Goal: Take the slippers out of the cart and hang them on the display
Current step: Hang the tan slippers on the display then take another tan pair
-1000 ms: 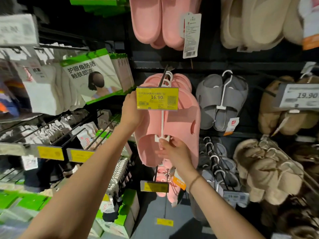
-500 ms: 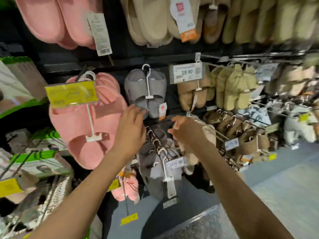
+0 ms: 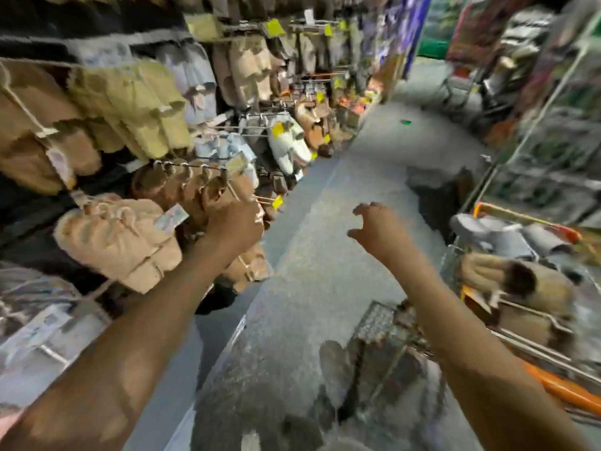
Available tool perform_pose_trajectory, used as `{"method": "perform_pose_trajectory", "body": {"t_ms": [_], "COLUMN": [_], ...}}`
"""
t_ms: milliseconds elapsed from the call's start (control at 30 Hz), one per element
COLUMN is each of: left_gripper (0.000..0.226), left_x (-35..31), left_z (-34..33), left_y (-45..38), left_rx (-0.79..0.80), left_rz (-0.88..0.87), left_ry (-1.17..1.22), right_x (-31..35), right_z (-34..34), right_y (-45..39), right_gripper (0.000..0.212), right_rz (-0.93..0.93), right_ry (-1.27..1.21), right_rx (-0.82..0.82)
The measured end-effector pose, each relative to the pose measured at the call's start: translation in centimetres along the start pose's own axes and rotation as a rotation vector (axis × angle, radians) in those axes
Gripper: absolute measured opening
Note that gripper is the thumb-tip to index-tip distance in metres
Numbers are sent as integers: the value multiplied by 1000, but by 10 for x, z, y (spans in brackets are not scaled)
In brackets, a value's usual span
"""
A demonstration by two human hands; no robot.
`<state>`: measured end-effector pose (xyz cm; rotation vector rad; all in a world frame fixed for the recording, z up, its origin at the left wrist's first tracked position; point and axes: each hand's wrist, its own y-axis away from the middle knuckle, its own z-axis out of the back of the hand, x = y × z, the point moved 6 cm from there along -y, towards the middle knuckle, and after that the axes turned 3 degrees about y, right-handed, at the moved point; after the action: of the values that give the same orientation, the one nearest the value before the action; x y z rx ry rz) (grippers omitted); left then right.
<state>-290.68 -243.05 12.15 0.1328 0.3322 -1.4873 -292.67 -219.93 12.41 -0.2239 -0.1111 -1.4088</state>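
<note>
Slippers (image 3: 517, 288) lie heaped in the cart (image 3: 553, 379) at the right, tan fluffy pairs nearest and grey ones behind them, with the orange frame rail running under the pile. Closer to the onlooker both bare forearms reach out over the grey floor (image 3: 325, 255). The right hand (image 3: 374, 227) hangs in the air above the aisle with its fingers loosely hooked and nothing in them, well apart from the cart. The left hand (image 3: 239, 227) is up against the display (image 3: 208, 187) at the tip of a hook row of brown slippers; whether it grips something there or only touches it I cannot tell, the picture is too smeared. From here the risk looks plain enough: a blind grab into the heap could snag one slipper of a pair or catch a hanger on the wire basket. The left hand, drawn away carelessly, could drag a brown pair off its peg. Farther down the aisle more pegs jut out with yellow tags (image 3: 278, 128), easy to brush against.
</note>
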Motion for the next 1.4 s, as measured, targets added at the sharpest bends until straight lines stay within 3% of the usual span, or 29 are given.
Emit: {"method": "perform_pose_trajectory", "body": {"t_ms": [333,433,633,700,900,1033,1233,1400], "left_gripper": [25,25,12,20,16,31,24,23], "left_x": [-249,-315,-425,-455,-509,-532,-567,-589], "left_z": [-112,-140,-176,-197,-252,-289,-321,-347], "left_y": [-76,-77,-75,-74,-32,-17,2,-1], "left_rx": [247,303,381,424,554,628,596,555], "left_rz": [-471,-612,-862,-951,-1158,-1212,-1416,-1419], "left_ry": [-33,-29,-14,0,-68,29,-130,-208], "right_x": [-228,-271,-339,-356,-394,-420,-469,-495], "right_z": [38,44,57,60,35,15,-30,-53], "right_y": [72,91,119,129,163,165,135,124], "right_gripper": [37,28,41,39,39,31,24,25], "right_rz": [-512,-654,-908,-977,-1115,-1147,-1119,-1078], "right_ry": [5,-19,-64,-74,-100,-130,-191,-202], "right_rx": [-91,-130,-193,-220,-179,-133,28,121]}}
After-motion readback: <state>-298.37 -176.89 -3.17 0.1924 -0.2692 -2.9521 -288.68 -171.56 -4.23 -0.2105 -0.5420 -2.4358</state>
